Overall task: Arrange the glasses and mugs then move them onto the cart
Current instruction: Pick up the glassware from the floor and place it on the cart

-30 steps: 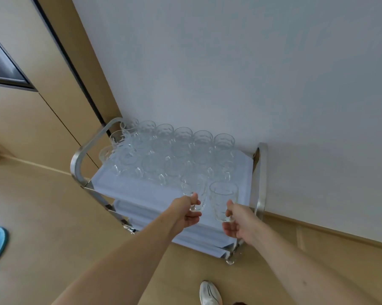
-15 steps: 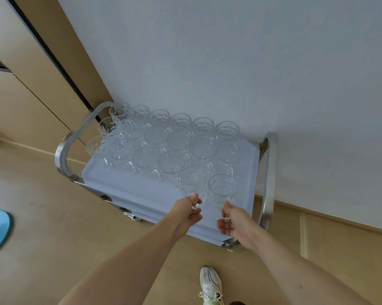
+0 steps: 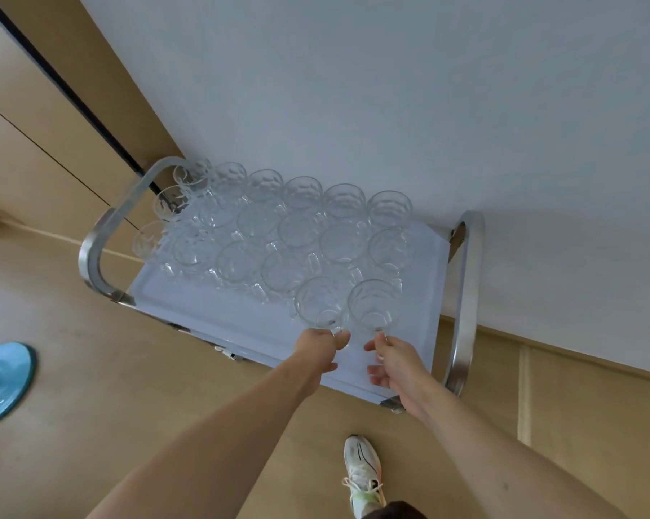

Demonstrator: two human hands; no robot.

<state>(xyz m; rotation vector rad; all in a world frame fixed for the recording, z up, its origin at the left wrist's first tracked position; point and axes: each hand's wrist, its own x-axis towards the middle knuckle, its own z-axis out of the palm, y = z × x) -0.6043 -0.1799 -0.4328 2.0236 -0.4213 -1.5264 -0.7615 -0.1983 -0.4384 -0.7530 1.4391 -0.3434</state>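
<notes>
now | left hand [image 3: 321, 350] grip: clear mug [image 3: 320, 303] handle | right hand [image 3: 394, 363] grip: ribbed mug [image 3: 374, 305] handle | steel cart [image 3: 465, 294]

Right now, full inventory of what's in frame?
glass mugs: about twenty, clear, in rows on the cart top
nearest two mugs: clear, front right of cart, held by their handles
cart: one, steel frame, pale blue shelves, against the wall
wall: pale grey
floor: tan
round object: one, blue, left floor edge
shoe: one, white
hands: left hand, right hand, each pinching a mug handle
</notes>
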